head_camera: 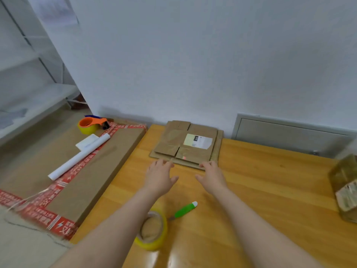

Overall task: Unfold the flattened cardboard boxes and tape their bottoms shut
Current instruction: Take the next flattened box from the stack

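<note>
Hovering open and empty, left hand (160,177) and right hand (212,176) sit beside the flattened boxes (173,138).

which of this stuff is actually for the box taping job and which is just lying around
For the job: stack of flattened boxes, with the left hand and right hand open at its near edge; yellow tape roll; green cutter; probably the orange tape dispenser.

Lying about: white paper roll; big red-taped parcel; glass bottle on the right.
</note>
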